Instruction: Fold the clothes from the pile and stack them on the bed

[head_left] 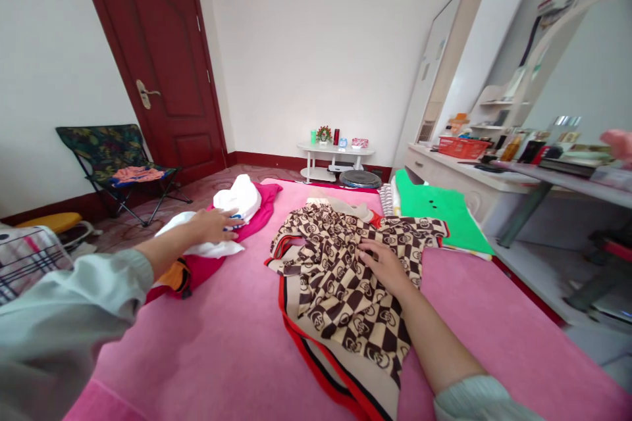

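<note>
A short-sleeved top with a brown and cream checked print (340, 276) and red-black trim lies spread and wrinkled on the pink bed cover (222, 342). On its middle rests my right hand (384, 264), fingers stretched over the cloth and slightly bent. My left hand (214, 225) is open, fingers apart, over a white garment (239, 200) at the left of the bed. Dark pink cloth (266, 200) lies under the white one, and a piece with orange and black (175, 276) shows below my forearm. Whether the left fingers touch the cloth, I cannot tell.
Folded clothes with a green piece (427, 207) on top lie at the bed's right far side. A dresser (444, 174) with a red basket (463, 147) stands right. A folding chair (111, 151) is left, and a small white table (336, 148) stands beyond the bed.
</note>
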`<state>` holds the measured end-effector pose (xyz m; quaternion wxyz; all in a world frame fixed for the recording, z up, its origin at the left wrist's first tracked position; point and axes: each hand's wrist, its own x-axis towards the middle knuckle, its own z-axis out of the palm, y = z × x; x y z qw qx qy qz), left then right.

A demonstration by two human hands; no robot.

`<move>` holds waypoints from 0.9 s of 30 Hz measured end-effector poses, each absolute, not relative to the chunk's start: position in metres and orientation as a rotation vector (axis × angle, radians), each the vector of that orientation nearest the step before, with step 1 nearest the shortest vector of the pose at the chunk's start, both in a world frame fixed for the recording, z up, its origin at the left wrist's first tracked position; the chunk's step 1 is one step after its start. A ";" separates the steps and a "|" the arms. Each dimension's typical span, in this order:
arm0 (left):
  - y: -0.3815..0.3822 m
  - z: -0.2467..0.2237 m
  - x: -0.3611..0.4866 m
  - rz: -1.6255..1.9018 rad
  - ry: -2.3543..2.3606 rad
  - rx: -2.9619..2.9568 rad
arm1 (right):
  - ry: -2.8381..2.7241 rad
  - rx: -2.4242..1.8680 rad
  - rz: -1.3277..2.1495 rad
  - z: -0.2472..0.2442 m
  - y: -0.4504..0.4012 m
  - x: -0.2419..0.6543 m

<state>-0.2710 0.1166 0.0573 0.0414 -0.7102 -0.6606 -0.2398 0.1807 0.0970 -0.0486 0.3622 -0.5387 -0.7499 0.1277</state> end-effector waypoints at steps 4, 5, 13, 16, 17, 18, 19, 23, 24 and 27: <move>0.121 0.029 -0.282 -0.382 -2.027 -2.397 | -1.928 -1.383 0.334 -0.050 0.098 0.181; 0.124 0.032 -0.283 -0.289 -2.020 -2.422 | -1.926 -1.384 0.334 -0.050 0.098 0.181; 0.134 0.049 -0.210 -0.509 -2.011 -2.349 | -1.936 -1.406 0.329 -0.046 0.095 0.179; 0.140 0.029 -0.171 -0.758 -2.264 -2.426 | -1.887 -1.442 0.307 -0.046 0.093 0.176; 0.143 0.022 -0.163 -0.803 -2.320 -2.430 | -1.831 -1.466 0.288 -0.046 0.093 0.175; 0.146 0.015 -0.155 -0.839 -2.352 -2.427 | -1.763 -1.491 0.260 -0.045 0.094 0.174; 0.148 0.009 -0.150 -0.870 -2.373 -2.422 | -1.695 -1.514 0.220 -0.044 0.096 0.174; 0.152 -0.003 -0.136 -1.001 -2.405 -2.526 | -1.630 -1.617 0.026 -0.033 0.117 0.178; 0.150 -0.003 -0.132 -1.030 -2.384 -2.584 | -1.645 -1.673 -0.004 -0.030 0.124 0.181; 0.142 0.004 -0.123 -1.128 -2.193 -2.843 | -1.673 -1.871 -0.003 -0.018 0.145 0.189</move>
